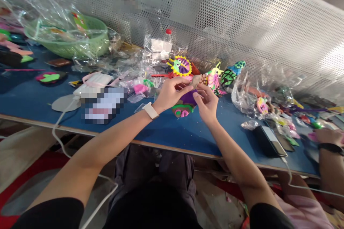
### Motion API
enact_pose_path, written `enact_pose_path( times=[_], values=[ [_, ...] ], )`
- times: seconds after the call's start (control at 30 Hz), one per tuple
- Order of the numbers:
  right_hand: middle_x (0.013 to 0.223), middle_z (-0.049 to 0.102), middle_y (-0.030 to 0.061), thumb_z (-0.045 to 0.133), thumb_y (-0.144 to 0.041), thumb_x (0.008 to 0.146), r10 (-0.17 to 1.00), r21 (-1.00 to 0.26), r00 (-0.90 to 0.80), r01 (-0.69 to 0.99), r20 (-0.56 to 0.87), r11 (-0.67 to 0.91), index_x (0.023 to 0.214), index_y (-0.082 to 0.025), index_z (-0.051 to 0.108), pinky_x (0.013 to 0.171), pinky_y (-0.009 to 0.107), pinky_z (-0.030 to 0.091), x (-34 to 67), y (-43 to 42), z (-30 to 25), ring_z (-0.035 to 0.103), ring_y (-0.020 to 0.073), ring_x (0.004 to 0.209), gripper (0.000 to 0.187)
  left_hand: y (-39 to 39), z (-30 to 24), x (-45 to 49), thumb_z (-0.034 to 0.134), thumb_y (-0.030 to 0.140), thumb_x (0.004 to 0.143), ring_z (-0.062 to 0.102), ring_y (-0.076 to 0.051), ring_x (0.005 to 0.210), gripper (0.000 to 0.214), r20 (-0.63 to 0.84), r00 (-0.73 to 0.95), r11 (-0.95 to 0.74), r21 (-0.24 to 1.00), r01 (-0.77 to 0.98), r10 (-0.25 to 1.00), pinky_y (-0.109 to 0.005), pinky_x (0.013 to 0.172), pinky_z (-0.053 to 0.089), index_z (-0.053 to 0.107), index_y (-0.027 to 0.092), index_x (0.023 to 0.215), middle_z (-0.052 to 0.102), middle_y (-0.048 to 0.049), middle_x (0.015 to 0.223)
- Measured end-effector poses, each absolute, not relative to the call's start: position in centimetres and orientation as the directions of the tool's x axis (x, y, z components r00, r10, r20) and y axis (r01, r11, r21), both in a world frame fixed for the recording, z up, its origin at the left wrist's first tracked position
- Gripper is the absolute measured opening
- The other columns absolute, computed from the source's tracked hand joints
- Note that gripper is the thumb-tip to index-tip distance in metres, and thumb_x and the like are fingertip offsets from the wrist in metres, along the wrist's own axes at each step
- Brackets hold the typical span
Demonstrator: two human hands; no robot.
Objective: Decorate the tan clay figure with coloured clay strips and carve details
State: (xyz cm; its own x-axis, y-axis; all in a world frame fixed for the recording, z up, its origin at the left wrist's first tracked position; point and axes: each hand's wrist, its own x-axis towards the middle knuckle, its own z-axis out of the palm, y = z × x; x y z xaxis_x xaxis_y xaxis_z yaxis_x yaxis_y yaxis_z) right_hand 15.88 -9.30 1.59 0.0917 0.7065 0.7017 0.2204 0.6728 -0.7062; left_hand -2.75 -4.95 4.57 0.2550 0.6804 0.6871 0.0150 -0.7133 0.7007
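Observation:
My left hand [173, 94] pinches a flat grey-brown piece of modelling clay [196, 79] between thumb and fingers. Curled at the right edge of that same piece is my right hand [208, 102], its thumb in front of a purple patch. Just below and between both hands lies a clay figure [185, 109] with a purple top, a green band and pink coils. The hands partly cover it, and I cannot tell whether the grey-brown piece touches it.
Colourful clay figures [182, 66] stand behind my hands, before a perforated metal panel [188, 14]. To the left are a phone [106, 105], a white power bank [94, 82] and a green basket [88, 43]. A black device [268, 141] and another person's hand [329, 136] are at right.

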Motion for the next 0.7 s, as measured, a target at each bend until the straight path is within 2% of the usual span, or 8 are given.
enact_pose_path(
  times=[0.17,0.3,0.43,0.5,0.6,0.7],
  values=[
    [0.097,0.082,0.0017,0.082,-0.063,0.100,0.700,-0.703,0.103,0.216,0.706,0.677,0.108,-0.030,0.081,0.080,0.035,0.067,16.2,-8.7,3.3,0.079,0.0193,0.089,0.034,-5.5,4.7,-2.5,0.078,0.060,0.106,0.082,-0.022,0.094,0.041,0.733,0.233,-0.754,0.657,0.001,0.639,-0.034,0.083,0.067,0.086,0.020,0.105,0.088,-0.0110,0.108],
    [0.092,0.081,0.0015,0.086,-0.070,0.094,0.745,-0.745,0.094,0.202,0.661,0.636,0.100,-0.028,0.081,0.074,0.034,0.066,16.5,-8.7,4.0,0.077,0.0191,0.085,0.043,-6.0,4.9,-2.4,0.069,0.064,0.111,0.079,-0.020,0.087,0.048,0.746,0.229,-0.758,0.650,-0.046,0.626,-0.032,0.076,0.062,0.084,0.020,0.097,0.086,-0.0089,0.097],
    [0.085,0.076,0.0002,0.089,-0.070,0.090,0.725,-0.731,0.113,0.194,0.679,0.654,0.088,-0.027,0.078,0.074,0.033,0.065,16.4,-9.0,4.2,0.073,0.0180,0.081,0.044,-6.5,5.1,-2.3,0.071,0.068,0.109,0.078,-0.018,0.085,0.051,0.736,0.235,-0.743,0.665,-0.076,0.635,-0.031,0.077,0.062,0.082,0.021,0.092,0.086,-0.0079,0.095],
    [0.085,0.076,0.0005,0.089,-0.070,0.091,0.711,-0.717,0.112,0.204,0.694,0.667,0.088,-0.027,0.078,0.075,0.034,0.065,16.4,-9.1,4.1,0.074,0.0185,0.082,0.044,-6.7,5.2,-2.2,0.072,0.068,0.108,0.080,-0.019,0.090,0.050,0.732,0.222,-0.736,0.672,-0.084,0.644,-0.031,0.080,0.064,0.083,0.021,0.095,0.087,-0.0089,0.099],
    [0.089,0.078,0.0014,0.087,-0.068,0.094,0.708,-0.709,0.097,0.212,0.700,0.672,0.093,-0.028,0.077,0.077,0.036,0.066,16.3,-9.4,4.0,0.076,0.0198,0.084,0.041,-6.9,5.3,-2.1,0.074,0.068,0.107,0.082,-0.021,0.097,0.048,0.734,0.198,-0.729,0.675,-0.113,0.650,-0.033,0.084,0.066,0.084,0.021,0.111,0.087,-0.0112,0.114],
    [0.089,0.078,0.0006,0.086,-0.065,0.097,0.692,-0.688,0.068,0.210,0.719,0.695,0.098,-0.029,0.077,0.078,0.036,0.067,16.2,-9.8,4.0,0.075,0.0191,0.083,0.037,-7.0,5.5,-2.0,0.075,0.069,0.106,0.082,-0.020,0.096,0.049,0.754,0.194,-0.746,0.654,-0.124,0.628,-0.032,0.084,0.067,0.083,0.021,0.115,0.087,-0.0109,0.113]
  ],
)
